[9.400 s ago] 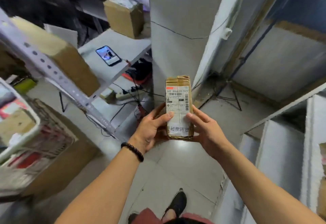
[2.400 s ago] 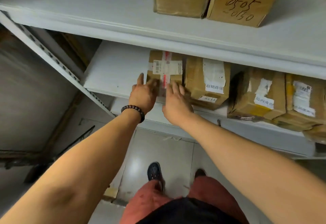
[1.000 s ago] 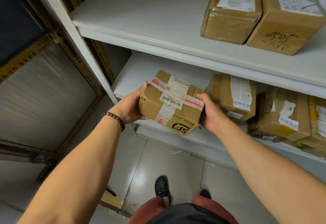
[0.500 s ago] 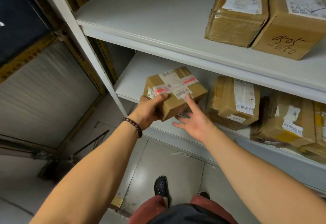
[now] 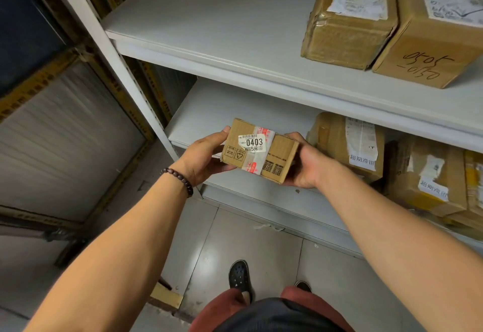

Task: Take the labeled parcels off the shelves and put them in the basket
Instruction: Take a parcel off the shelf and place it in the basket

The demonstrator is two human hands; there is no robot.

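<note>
Dim even indoor light, soft shadows under shelves, floor glare, wide-angle bending at edges

Upper shelf (image 5: 209,18): the left part is bare. A labelled box (image 5: 347,26) and a marked box (image 5: 431,41), touching each other, block the right.

Lower shelf (image 5: 222,107): the left part is bare. A row of boxes (image 5: 347,146) fills the right, near the parcel (image 5: 261,151) held before the near edge.

The post (image 5: 109,52) bounds both shelves at left. The floor (image 5: 261,240) is open apart from two shoes (image 5: 239,277).
</note>
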